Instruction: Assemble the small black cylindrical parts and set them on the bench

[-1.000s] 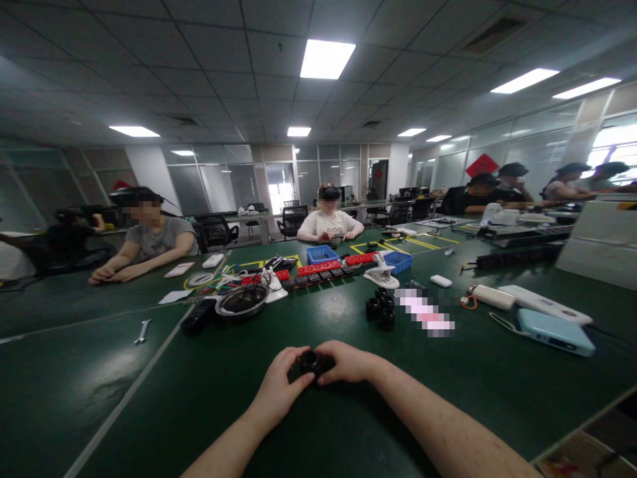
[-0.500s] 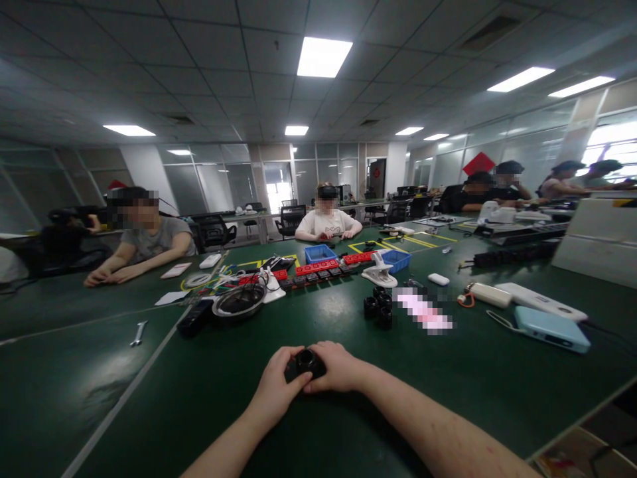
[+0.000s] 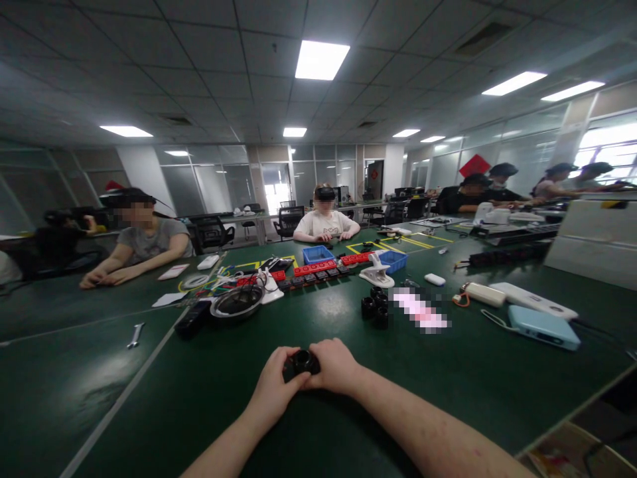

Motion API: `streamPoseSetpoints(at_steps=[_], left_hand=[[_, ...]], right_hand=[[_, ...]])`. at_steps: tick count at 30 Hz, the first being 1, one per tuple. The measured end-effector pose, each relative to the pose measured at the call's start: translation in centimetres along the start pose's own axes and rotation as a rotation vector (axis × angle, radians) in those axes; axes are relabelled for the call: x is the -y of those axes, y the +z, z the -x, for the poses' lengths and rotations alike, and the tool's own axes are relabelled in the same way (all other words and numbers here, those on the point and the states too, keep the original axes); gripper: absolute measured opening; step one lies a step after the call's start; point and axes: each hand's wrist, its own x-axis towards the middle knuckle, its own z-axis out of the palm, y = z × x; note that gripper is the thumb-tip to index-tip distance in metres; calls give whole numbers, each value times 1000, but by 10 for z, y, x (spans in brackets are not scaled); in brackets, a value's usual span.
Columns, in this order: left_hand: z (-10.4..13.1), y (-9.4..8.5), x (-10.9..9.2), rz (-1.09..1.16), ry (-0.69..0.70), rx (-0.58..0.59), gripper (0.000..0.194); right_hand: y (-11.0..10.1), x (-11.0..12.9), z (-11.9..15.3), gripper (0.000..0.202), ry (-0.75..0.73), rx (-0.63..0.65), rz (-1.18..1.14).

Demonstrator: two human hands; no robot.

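Observation:
Between my two hands, low over the green table, is a small black round part with a round opening facing up. My left hand grips it from the left, thumb in front and fingers behind. From the right, my right hand closes on the same part, its fingers curled round the side. The hands hide much of its lower half, so I cannot tell whether it touches the table. Beyond them stands a cluster of several similar black round parts.
Behind lie red and black strips, blue trays, a white clamp and a metal ring-shaped dish. A wrench lies left. A light-blue power bank is at right. Co-workers sit across and to the left.
The view has shifted slightly. My right hand's fingers sit a little differently against the black round part; both hands still hold it.

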Motion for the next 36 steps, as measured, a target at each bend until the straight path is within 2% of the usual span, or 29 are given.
streamPoseSetpoints(at_steps=[3,6,11,14,18,21,23,26,30,32,36], left_hand=[[0,-3,1,6,8,31,33],[0,-6,2,19,45,80,36],[0,-7,3,19,73,104,38],[0,-3,2,12,55,83,36],[-1,2,-1,-29,-9,-1,30],[0,3,-2,-44,-26,-27,28],[0,3,-2,-43,-25,-25,29],[2,1,-1,-32,-1,-1,32],[3,-1,-1,-33,31,43,35],[3,-2,-2,-26,49,49,36],[3,-2,-3,-10,67,19,36]], right_hand=[[-4,-1,2,55,-30,27,-62],[-8,-12,2,59,-114,94,-204],[-5,-30,-2,36,-183,238,-465],[-2,-25,-3,39,-105,189,-429],[2,-6,-2,47,-18,7,-83],[3,2,-1,53,-11,-53,34],[3,0,0,56,-23,-36,-10],[-2,-11,0,56,-94,64,-185],[-6,-25,-1,38,-135,226,-386],[-6,-27,-1,35,-122,219,-415],[-3,-16,0,36,-60,85,-304]])
